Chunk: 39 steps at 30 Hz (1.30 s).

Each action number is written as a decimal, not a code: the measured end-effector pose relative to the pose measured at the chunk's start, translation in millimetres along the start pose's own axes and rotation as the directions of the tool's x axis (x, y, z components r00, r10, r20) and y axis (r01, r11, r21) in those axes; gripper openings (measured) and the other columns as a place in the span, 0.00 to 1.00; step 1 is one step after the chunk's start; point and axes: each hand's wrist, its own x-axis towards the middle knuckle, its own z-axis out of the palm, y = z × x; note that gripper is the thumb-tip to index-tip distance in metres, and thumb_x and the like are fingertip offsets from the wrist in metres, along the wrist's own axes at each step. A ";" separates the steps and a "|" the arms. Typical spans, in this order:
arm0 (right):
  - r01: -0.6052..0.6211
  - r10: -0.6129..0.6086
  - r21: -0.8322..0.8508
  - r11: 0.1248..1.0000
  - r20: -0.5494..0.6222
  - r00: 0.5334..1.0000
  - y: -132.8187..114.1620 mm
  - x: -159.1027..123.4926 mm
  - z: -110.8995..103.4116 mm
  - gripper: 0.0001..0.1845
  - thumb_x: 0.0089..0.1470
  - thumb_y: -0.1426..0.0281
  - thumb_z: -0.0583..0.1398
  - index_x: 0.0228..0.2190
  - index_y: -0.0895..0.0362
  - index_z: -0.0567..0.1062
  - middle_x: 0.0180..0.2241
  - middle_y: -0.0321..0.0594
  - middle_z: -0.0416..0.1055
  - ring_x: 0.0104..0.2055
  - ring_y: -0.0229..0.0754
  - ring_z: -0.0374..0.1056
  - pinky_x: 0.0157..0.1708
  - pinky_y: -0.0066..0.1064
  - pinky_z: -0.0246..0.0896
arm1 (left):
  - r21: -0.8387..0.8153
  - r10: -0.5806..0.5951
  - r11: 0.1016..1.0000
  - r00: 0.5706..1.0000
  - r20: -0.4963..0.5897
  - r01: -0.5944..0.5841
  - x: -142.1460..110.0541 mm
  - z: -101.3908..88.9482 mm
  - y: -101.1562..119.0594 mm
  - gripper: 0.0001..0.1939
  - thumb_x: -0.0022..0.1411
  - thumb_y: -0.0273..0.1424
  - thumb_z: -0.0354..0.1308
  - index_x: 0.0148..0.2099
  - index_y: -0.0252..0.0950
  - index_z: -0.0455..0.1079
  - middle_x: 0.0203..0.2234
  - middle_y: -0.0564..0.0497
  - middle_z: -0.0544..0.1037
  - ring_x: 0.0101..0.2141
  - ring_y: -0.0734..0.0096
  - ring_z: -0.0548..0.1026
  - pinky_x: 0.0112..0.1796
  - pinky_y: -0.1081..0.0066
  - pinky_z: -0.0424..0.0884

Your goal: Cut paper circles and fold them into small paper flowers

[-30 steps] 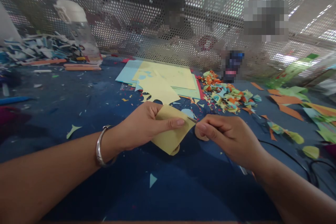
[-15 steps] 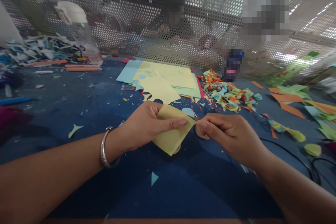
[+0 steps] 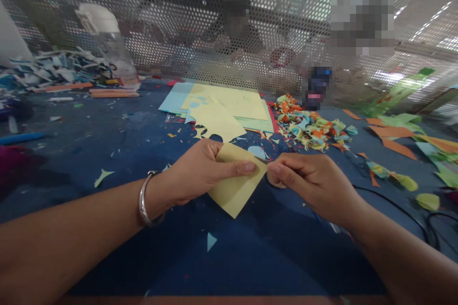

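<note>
My left hand (image 3: 200,171), with a silver bangle at the wrist, pinches a yellow sheet of paper (image 3: 236,193) between thumb and fingers, the thumb lying flat across its front. The sheet is tilted, one corner pointing down. At its right corner my right hand (image 3: 311,178) is closed around scissors (image 3: 262,158); only a thin dark bit of blade shows, and the handles are mostly hidden by the fingers. A pale tan round shape (image 3: 275,180) shows beneath the right fingertips. Behind the hands lies a yellow sheet with curved cut-outs (image 3: 218,116).
Paper sheets (image 3: 175,97) are stacked at the back. Folded coloured pieces (image 3: 315,126) are heaped to the right, near orange strips (image 3: 397,143) and a black cable (image 3: 393,202). A bottle (image 3: 116,52) stands back left by paper scraps (image 3: 57,69). A perforated screen (image 3: 171,24) closes the rear.
The yellow paper has turned slightly in my left hand, its lower corner now a little lower. The rounded yellow edge below it is out of sight. Both hands stay almost in place.
</note>
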 end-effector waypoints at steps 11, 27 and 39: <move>-0.016 0.016 -0.003 1.000 -0.007 1.000 2.5 0.0 2.7 0.31 0.65 0.46 0.52 0.22 0.56 0.69 0.20 0.33 0.62 0.24 0.35 0.56 0.25 0.30 0.50 | -0.045 -0.018 0.999 0.999 0.039 0.020 1.3 -1.0 -3.7 0.14 0.52 0.37 0.74 0.38 0.35 0.83 0.32 0.48 0.85 0.27 0.72 0.80 0.31 0.74 0.76; 0.005 -0.005 -0.016 1.000 -0.002 1.000 2.0 -1.6 3.5 0.32 0.65 0.45 0.52 0.20 0.56 0.63 0.19 0.30 0.53 0.22 0.33 0.50 0.22 0.29 0.46 | -0.049 -0.092 0.994 0.993 0.077 0.096 -1.6 2.7 1.8 0.12 0.50 0.37 0.75 0.31 0.34 0.81 0.23 0.53 0.81 0.22 0.77 0.76 0.25 0.79 0.72; 0.017 -0.017 -0.010 1.000 -0.002 1.000 0.1 -1.3 5.8 0.31 0.65 0.47 0.52 0.19 0.55 0.59 0.20 0.29 0.48 0.22 0.33 0.47 0.22 0.29 0.44 | -0.053 -0.100 0.993 0.990 0.104 0.106 -3.2 2.5 0.5 0.10 0.54 0.35 0.74 0.30 0.33 0.79 0.20 0.57 0.79 0.20 0.82 0.74 0.23 0.82 0.70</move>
